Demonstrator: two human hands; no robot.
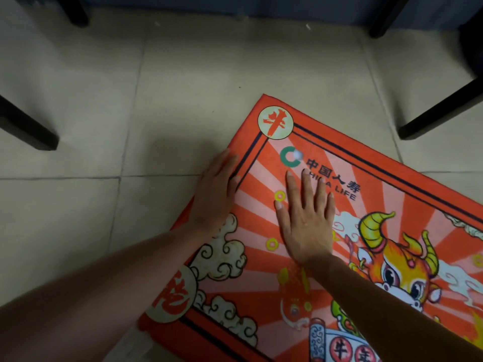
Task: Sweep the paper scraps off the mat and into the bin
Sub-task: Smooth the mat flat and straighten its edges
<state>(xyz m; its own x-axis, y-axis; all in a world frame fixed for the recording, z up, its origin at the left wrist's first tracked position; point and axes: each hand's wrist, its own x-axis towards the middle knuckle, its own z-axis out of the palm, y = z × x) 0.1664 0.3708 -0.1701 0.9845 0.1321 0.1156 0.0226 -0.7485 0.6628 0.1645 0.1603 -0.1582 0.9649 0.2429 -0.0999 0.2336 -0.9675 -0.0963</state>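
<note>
A red-orange mat printed with an ox, clouds and Chinese characters lies on the tiled floor, turned at an angle. One small white paper scrap sits on the green logo near the mat's far corner. My right hand lies flat on the mat, fingers spread, fingertips just short of the scrap. Along the mat's left edge rests my left hand, fingers together and cupped sideways, half on the floor. Neither hand holds anything. No bin is in view.
Beige floor tiles surround the mat. Black furniture legs stand at the left, top left, top right and right. Tiny white specks lie on the floor by the far wall.
</note>
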